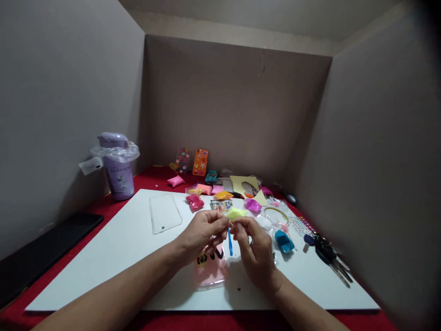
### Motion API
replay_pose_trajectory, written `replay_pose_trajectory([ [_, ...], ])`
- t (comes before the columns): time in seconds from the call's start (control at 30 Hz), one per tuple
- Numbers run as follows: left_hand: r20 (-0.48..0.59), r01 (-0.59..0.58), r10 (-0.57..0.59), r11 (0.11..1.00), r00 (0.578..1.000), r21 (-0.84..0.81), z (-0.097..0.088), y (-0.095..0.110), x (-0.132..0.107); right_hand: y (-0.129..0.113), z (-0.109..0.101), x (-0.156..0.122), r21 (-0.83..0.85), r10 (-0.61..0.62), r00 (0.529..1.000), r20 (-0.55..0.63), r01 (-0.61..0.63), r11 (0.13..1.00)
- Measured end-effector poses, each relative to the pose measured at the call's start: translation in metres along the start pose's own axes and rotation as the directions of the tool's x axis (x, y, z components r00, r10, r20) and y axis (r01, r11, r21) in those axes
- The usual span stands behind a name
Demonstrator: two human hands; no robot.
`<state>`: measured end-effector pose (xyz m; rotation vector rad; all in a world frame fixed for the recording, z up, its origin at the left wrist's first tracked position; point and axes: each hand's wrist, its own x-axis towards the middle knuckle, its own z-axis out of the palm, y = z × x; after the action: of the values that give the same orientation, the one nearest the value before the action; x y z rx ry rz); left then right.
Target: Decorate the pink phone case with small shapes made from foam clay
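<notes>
My left hand (206, 230) and my right hand (253, 248) meet fingertip to fingertip above the white board (120, 266). Both have thumb and fingers pinched together; whatever sits between them is too small to make out. Under my left hand lies a pink phone case (211, 273) with black marks and a yellow patch, partly covered by that hand. A blue modelling tool (230, 243) rests on the board between the hands. Just behind the fingertips is a pale yellow clay packet (236, 212).
A clear phone case (165, 214) lies to the left. Clay packets, including a red one (195, 202) and a purple one (252, 205), line the back. Keys (332, 257) and a teal packet (284, 242) are right. A purple bottle (119, 172) stands far left; decorated cases (200, 162) lean behind.
</notes>
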<state>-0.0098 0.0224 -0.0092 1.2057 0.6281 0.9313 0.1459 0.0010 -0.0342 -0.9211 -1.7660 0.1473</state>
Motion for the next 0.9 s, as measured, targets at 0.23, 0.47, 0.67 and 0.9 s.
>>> replay_pose_trajectory([
  [0.23,-0.015,0.01,-0.01,1.0,1.0,-0.007,0.0,0.0012,0.0005,-0.0001,0.0005,0.0002,-0.012,-0.032,0.999,-0.013,0.032,0.999],
  [0.47,-0.041,0.039,-0.037,0.999,0.998,0.028,0.0017,0.0013,0.0,-0.0041,0.0,0.0026,0.045,-0.074,0.997,0.019,0.073,0.996],
  [0.67,-0.064,0.038,-0.033,0.997,0.997,0.064,0.0007,0.0026,0.0,-0.003,0.0023,0.0046,0.104,-0.113,0.994,-0.003,0.113,0.988],
  [0.9,-0.111,0.025,-0.018,0.997,0.994,0.068,-0.0004,0.0037,0.0012,-0.0034,0.002,0.0043,0.174,-0.075,0.997,-0.031,0.079,0.982],
])
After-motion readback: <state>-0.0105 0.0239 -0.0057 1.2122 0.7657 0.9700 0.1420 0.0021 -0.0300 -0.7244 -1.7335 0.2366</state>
